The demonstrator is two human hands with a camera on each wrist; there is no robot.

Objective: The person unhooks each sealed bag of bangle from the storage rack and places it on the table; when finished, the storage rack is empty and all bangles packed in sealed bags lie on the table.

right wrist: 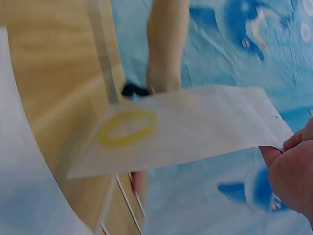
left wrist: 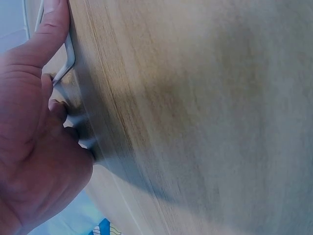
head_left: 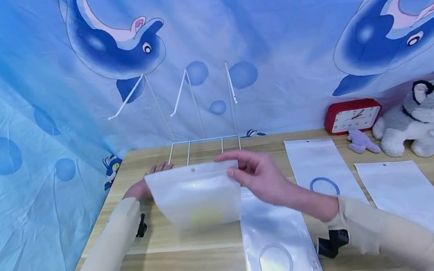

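My right hand (head_left: 263,177) pinches the top edge of a white plastic bag (head_left: 196,193) near its right corner, thumb in front. The bag hangs tilted above the wooden table, a small punched hole at its top. A yellow ring (right wrist: 120,142) shows through its lower part in the right wrist view. At the left of a white wire rack (head_left: 205,139), my left hand (head_left: 141,189) holds the base, partly hidden behind the bag. In the left wrist view its thumb (left wrist: 51,29) lies along the wire and the other fingers curl beneath. Three hooks stick out from the rack's top.
A clear-fronted bag (head_left: 273,219) with a pale ring lies in front of my right hand. Farther right are a bag with a blue ring (head_left: 323,179) and another white bag (head_left: 419,200). A red clock (head_left: 352,116), small purple toy (head_left: 359,141) and plush dog (head_left: 417,123) stand at back right.
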